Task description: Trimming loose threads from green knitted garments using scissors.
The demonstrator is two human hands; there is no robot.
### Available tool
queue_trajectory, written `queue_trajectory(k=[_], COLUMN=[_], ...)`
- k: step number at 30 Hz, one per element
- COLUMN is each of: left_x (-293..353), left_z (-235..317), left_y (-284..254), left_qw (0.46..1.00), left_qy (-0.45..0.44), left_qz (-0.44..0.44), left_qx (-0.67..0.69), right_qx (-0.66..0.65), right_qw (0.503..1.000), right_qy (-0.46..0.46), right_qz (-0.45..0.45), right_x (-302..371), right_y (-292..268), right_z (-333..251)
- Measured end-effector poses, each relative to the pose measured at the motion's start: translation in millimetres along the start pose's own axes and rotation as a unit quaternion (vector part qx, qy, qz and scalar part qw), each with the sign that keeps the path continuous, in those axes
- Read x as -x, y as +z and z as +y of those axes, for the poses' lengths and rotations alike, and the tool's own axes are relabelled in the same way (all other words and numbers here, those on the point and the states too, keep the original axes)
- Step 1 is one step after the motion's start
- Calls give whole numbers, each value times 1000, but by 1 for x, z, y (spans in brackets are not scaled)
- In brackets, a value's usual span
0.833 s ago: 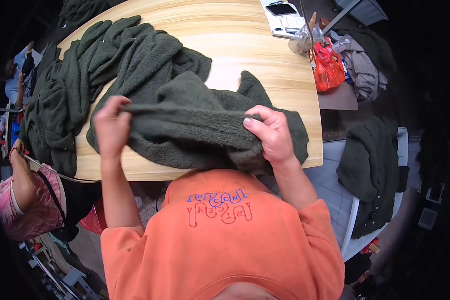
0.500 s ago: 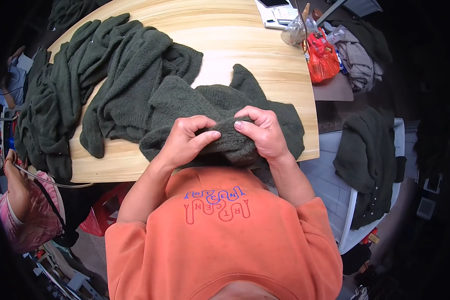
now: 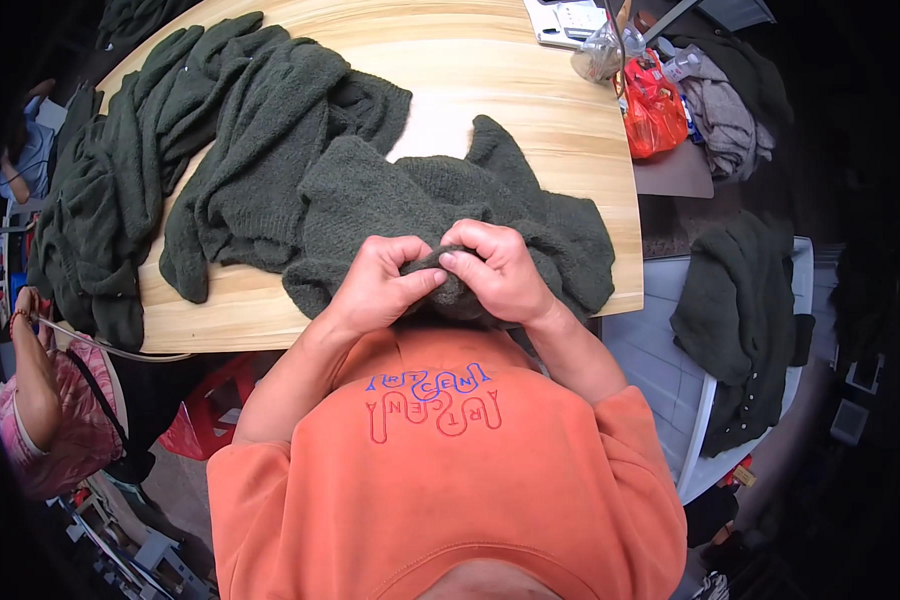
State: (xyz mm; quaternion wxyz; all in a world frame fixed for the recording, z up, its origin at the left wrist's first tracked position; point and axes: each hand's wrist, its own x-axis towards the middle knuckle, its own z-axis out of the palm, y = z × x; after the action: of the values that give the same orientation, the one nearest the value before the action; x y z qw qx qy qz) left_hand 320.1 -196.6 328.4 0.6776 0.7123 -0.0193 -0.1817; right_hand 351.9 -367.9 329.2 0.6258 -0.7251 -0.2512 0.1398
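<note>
A dark green knitted sweater (image 3: 370, 200) lies bunched at the near edge of the wooden table, in front of my body. My left hand (image 3: 388, 282) pinches a fold of it between thumb and fingers. Close beside it, my right hand (image 3: 495, 268) grips the same fold, thumb on top. Only a narrow ridge of knit shows between the two hands. Part of the sweater below them is hidden by my hands and hangs toward my orange shirt.
More dark green knitwear (image 3: 240, 150) is heaped on the wooden table (image 3: 490, 75) to the left. At the right stands a white bin (image 3: 660, 345) with a buttoned green cardigan (image 3: 735, 310) over it. A red plastic bag (image 3: 653, 115) sits beyond. A co-worker's arm (image 3: 32, 370) shows at left.
My right hand has moved left, closer to my left hand, and the fold between them is now gathered tighter. The co-worker's arm at the left has shifted a little.
</note>
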Motion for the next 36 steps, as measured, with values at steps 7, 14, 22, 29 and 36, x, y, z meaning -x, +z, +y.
queue_trajectory(k=[7,14,22,29,36], left_x=[2,4,9,17,22], left_z=[3,-1,-11,-25,-26], left_y=[-1,2,10,18,30], left_qw=[995,999,995,991,992], left_qy=[-2,18,-2,-35,-23], left_qz=[52,41,57,54,45], left_qx=[82,-6,84,118,119], right_qx=[-169,-94,-141,102,63], right_qw=[980,992,985,994,996], right_qy=[103,73,92,-48,-65], right_qz=[-8,-30,-32,-7,11], right_x=[0,4,14,23,24], right_y=[-4,-3,-1,3,11], right_z=[15,4,15,12,19])
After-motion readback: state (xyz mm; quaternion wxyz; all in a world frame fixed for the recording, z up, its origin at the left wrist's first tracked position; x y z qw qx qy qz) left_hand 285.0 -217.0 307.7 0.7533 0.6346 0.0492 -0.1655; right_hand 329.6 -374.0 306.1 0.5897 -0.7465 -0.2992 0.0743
